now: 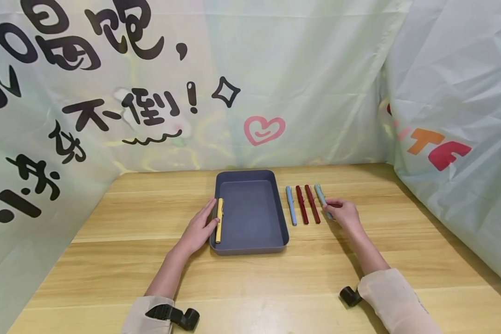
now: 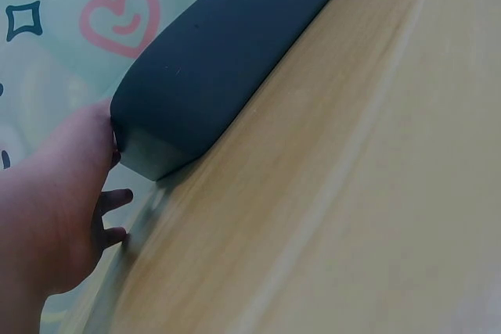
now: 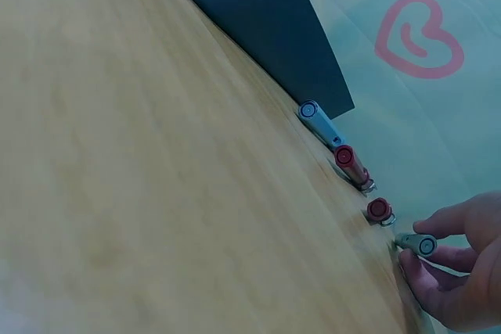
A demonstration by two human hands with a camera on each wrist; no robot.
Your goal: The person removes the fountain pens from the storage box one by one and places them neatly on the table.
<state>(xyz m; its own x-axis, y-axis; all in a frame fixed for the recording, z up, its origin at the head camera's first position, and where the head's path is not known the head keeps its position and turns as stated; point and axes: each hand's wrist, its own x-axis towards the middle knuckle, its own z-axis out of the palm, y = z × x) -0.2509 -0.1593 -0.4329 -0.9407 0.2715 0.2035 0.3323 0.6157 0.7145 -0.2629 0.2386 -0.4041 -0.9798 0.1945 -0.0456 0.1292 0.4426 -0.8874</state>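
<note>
A shallow dark grey tray (image 1: 250, 250) rests on the table. My left hand (image 1: 198, 232) holds its left wall, thumb over the rim and fingers along the outside; in the left wrist view the tray partly hides it. Along that wall, inside the tray, lies a yellow pen (image 1: 219, 222), with my thumb tip close to it. To the tray's right, my right hand (image 1: 344, 215) pinches the near end of a pale blue-green pen (image 1: 319, 192). Left of that one lie two dark red pens, the nearer to it (image 1: 311, 204) and the other (image 1: 302, 204), then a light blue pen (image 1: 291, 206).
The wooden table (image 1: 250, 287) meets a printed fabric sheet (image 1: 317, 83) at the back, and more fabric hangs along both sides. Black camera mounts sit on the left wrist (image 1: 173, 314) and right wrist (image 1: 350, 296).
</note>
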